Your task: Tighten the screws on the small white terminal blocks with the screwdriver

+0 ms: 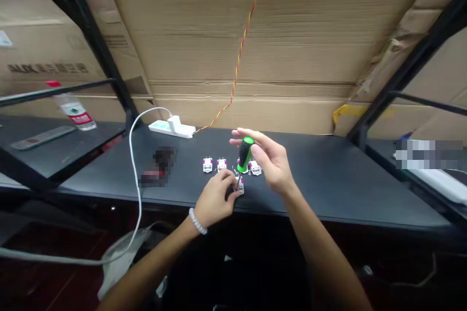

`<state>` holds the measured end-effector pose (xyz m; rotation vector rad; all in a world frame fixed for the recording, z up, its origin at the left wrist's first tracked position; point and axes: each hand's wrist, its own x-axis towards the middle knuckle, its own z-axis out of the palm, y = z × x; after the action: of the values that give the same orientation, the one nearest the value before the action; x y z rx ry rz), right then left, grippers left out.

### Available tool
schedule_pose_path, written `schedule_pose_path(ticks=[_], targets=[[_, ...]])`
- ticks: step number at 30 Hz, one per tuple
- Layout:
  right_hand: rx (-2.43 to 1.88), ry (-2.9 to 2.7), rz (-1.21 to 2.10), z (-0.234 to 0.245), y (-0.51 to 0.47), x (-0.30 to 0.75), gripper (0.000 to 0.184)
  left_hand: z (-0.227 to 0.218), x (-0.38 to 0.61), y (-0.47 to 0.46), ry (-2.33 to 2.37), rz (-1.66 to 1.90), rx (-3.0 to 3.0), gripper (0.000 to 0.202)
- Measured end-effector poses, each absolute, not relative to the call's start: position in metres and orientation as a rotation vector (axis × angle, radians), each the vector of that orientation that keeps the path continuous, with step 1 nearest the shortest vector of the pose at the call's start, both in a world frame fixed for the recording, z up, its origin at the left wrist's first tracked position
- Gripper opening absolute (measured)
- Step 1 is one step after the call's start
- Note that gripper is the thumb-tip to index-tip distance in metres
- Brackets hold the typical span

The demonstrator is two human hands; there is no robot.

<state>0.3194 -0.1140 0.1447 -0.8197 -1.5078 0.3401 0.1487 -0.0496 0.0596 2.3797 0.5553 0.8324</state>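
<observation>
My right hand is around the green and black handle of a screwdriver, thumb on the near side, with some fingers stretched out past it. The screwdriver stands nearly upright, and its shaft points down at a small white and purple part. My left hand, a pale beaded bracelet on its wrist, pinches that part against the table near the front edge. Just beyond, similar white and purple parts lie in a row. The screwdriver's tip is too small to make out.
On the dark table, a white power strip with a plug stands at the back left. A white cable hangs over the front edge. Left of my hands lies a blurred dark object. Black metal frame posts flank the table.
</observation>
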Motion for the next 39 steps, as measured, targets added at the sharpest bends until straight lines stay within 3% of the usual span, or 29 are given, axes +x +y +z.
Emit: schedule_pose_path(ticks=[3, 8, 14, 20, 25, 30, 35, 39], targets=[[-0.872, -1.490, 0.383, 0.146, -0.113, 0.319, 0.034, 0.059, 0.150, -0.050, 0.548, 0.834, 2.385, 0.011], [-0.988, -1.550, -0.011, 0.150, -0.115, 0.320, 0.031, 0.058, 0.152, -0.050, 0.565, 0.830, 2.393, 0.013], [-0.891, -1.555, 0.305, 0.144, -0.119, 0.323, 0.039, 0.061, 0.154, -0.053, 0.576, 0.830, 2.420, 0.015], [-0.982, -1.617, -0.018, 0.151, -0.120, 0.325, 0.039, 0.062, 0.155, -0.053, 0.579, 0.828, 2.437, 0.014], [-0.894, -1.666, 0.218, 0.155, -0.126, 0.329, 0.040, 0.062, 0.154, -0.054, 0.584, 0.806, 2.435, 0.012], [-0.985, -1.671, -0.022, 0.159, -0.127, 0.331, 0.036, 0.060, 0.154, -0.053, 0.585, 0.828, 2.447, 0.011], [-0.910, -1.688, 0.181, 0.156, -0.126, 0.331, 0.040, 0.060, 0.154, -0.053, 0.581, 0.830, 2.450, 0.012], [-0.920, -1.639, 0.075, 0.155, -0.122, 0.331, 0.034, 0.061, 0.154, -0.055, 0.599, 0.826, 2.454, 0.012]])
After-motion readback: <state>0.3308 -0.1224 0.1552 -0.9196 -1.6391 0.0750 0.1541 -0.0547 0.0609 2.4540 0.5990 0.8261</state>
